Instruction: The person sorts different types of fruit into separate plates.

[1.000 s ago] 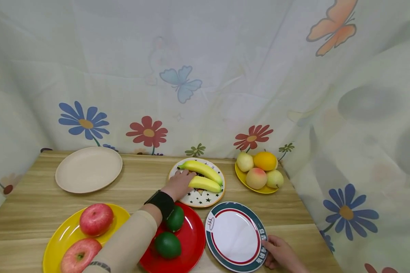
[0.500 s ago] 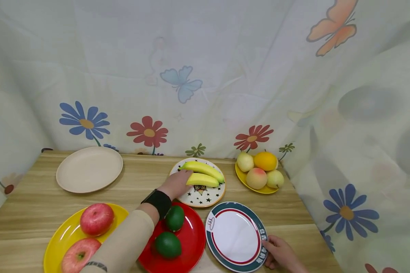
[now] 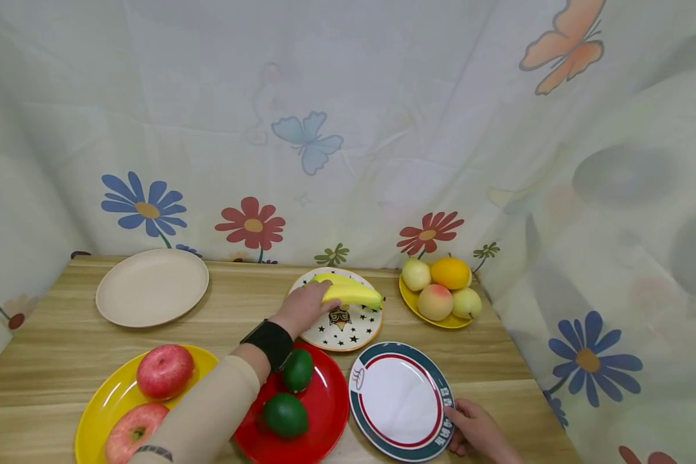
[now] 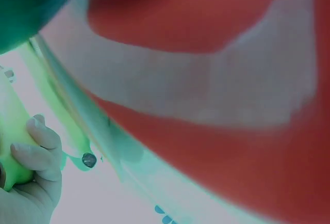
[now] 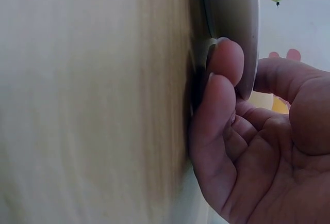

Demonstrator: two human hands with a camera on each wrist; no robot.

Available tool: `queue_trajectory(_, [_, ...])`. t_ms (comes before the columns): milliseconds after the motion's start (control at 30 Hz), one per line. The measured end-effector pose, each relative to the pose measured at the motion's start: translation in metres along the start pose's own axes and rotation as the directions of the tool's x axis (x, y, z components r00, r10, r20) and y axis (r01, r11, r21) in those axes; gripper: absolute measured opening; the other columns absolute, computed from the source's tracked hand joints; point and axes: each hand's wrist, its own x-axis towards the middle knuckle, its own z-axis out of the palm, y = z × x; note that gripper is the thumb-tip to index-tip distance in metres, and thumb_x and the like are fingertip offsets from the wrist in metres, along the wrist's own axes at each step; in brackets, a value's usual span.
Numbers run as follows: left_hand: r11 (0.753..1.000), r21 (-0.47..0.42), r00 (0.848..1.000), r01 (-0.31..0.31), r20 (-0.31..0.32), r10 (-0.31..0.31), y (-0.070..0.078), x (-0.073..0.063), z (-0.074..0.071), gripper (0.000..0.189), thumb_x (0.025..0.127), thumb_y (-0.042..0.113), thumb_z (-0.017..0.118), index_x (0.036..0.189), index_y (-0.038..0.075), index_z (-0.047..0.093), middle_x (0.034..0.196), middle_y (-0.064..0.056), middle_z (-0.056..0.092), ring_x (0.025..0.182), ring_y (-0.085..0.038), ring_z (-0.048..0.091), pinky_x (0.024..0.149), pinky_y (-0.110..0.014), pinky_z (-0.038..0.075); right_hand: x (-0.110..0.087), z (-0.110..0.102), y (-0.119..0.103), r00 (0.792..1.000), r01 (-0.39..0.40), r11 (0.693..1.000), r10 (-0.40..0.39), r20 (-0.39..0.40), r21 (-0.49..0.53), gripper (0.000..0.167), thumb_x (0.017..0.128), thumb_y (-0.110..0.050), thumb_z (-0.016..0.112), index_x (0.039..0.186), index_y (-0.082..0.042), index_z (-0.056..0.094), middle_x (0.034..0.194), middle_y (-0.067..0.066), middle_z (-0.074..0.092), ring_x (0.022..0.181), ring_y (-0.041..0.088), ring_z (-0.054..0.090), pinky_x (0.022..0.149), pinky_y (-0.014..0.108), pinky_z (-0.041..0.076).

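My left hand [image 3: 306,308] grips a yellow banana [image 3: 352,296] by its left end, over the star-patterned plate [image 3: 339,338]. In the head view this banana overlaps a second banana [image 3: 335,278] behind it. The left wrist view shows curled fingers [image 4: 40,157] round the held banana [image 4: 14,126], with the other banana [image 4: 54,97] beyond. At the lower right, my right hand [image 3: 477,430] pinches the rim of a white plate [image 3: 400,399] with a green border. In the right wrist view its fingers [image 5: 216,100] curl under the plate's edge [image 5: 240,28], close to the tabletop.
A red plate [image 3: 330,419] with two green fruits [image 3: 285,415] lies under the left forearm. Left of it stands a yellow plate [image 3: 95,412] with two apples [image 3: 165,372]. A beige plate [image 3: 152,287] is at the back left; a small fruit-filled yellow plate [image 3: 408,303] is at the back right.
My left hand has raised the front banana off the star-patterned plate, and it now covers much of the rear banana in the head view. My right hand stays at the green-bordered plate's rim.
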Motion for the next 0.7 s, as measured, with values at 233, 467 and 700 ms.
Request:
queue_trajectory(233, [1.0,-0.001,1.0,-0.016,-0.006,0.016,0.007,-0.002,-0.007,0.054,0.093,0.043,0.056,0.134,0.009,0.048,0.1,-0.005,0.057,0.092,-0.02,0.051,0.088,-0.034,0.045,0.003,0.0,0.002,1.0,-0.014,1.0,0.014,0.001,0.001,0.028,0.099,-0.021,0.047,0.111,0.003,0.056,0.075,0.007,0.062,0.064,0.021,0.059,0.063,0.031,0.055])
queue_trajectory(467, [0.999,0.001,0.999,-0.041,0.033,0.041,0.019,-0.004,-0.011,0.059,0.094,0.045,0.053,0.139,0.009,0.044,0.109,-0.007,0.058,0.1,-0.02,0.052,0.096,-0.035,0.045,0.004,0.0,0.002,1.0,-0.018,1.0,0.018,0.0,-0.012,0.028,0.099,-0.021,0.048,0.11,0.003,0.057,0.076,0.007,0.062,0.065,0.021,0.059,0.064,0.031,0.055])
queue_trajectory(700, [0.998,0.006,0.998,-0.065,0.02,0.065,0.038,-0.009,-0.011,0.057,0.094,0.047,0.051,0.136,0.01,0.044,0.095,-0.002,0.054,0.086,-0.015,0.051,0.079,-0.029,0.047,0.004,0.001,0.001,1.0,-0.023,1.0,0.023,0.002,-0.006,0.028,0.099,-0.021,0.048,0.109,0.003,0.057,0.076,0.007,0.062,0.065,0.021,0.059,0.064,0.031,0.055])
